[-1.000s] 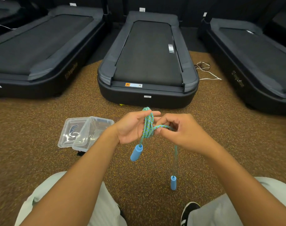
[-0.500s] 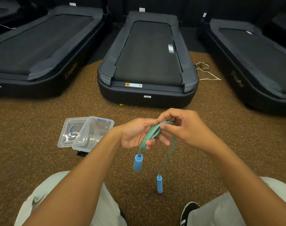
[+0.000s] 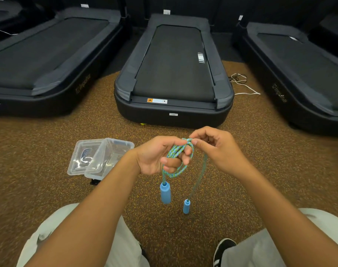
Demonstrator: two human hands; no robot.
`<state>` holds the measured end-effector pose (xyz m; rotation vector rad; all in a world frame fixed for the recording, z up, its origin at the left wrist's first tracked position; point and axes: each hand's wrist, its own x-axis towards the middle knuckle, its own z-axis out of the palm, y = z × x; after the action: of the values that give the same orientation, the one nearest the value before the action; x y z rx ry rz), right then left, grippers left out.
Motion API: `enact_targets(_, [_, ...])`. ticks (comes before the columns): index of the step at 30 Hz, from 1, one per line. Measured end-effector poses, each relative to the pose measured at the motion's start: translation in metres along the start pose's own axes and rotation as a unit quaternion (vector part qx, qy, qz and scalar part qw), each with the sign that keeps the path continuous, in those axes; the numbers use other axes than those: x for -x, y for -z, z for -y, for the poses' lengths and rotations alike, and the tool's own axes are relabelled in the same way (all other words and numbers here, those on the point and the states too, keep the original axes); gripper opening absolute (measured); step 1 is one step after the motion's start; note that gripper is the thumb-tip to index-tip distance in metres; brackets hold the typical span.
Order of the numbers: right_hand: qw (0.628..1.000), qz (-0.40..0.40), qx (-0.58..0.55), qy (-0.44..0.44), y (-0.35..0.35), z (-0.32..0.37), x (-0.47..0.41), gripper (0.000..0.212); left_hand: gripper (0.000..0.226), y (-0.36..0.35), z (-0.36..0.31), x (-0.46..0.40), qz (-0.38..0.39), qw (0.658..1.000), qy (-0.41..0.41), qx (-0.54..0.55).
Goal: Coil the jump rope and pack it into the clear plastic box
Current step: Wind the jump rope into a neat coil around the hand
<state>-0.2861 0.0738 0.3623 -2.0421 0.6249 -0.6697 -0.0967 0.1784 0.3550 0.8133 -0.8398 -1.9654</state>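
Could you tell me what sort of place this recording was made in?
Most likely a gym or fitness room: several treadmills stand side by side on speckled rubber flooring, and the person is handling a jump rope.

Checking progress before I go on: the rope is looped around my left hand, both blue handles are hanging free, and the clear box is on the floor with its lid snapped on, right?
Not quite. The head view shows the clear box open, its lid lying off beside it.
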Motion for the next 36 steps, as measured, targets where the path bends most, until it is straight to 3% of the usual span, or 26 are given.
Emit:
enact_targets(7, [0.997, -0.019, -0.054, -0.057, -0.023, -0.016, 0.004, 0.015, 0.027, -0.001, 0.0, 0.001, 0.017, 0.998, -0.044, 0.042])
enact_targets(14, [0.986, 0.034, -0.074, -0.146, -0.052, -0.032, 0.012, 0.025, 0.031, -0.002, 0.002, 0.001, -0.051, 0.99, -0.121, 0.056])
enact_targets(20, [0.983, 0.105, -0.027, -0.145, -0.071, -0.023, 0.024, 0.032, 0.06, -0.005, -0.002, 0.003, -0.093, 0.983, -0.148, 0.061])
enact_targets(25, [0.982, 0.136, 0.056, -0.115, -0.074, -0.016, 0.026, 0.033, 0.084, -0.002, -0.006, 0.004, -0.078, 0.98, -0.157, 0.095])
enact_targets(29, [0.981, 0.139, 0.084, -0.109, -0.07, -0.01, 0.028, 0.024, 0.088, 0.001, -0.006, 0.002, -0.104, 0.971, -0.17, 0.131])
enact_targets(36, [0.983, 0.121, 0.126, -0.061, -0.054, 0.013, 0.029, 0.036, 0.083, 0.003, -0.009, 0.001, -0.139, 0.967, -0.184, 0.109])
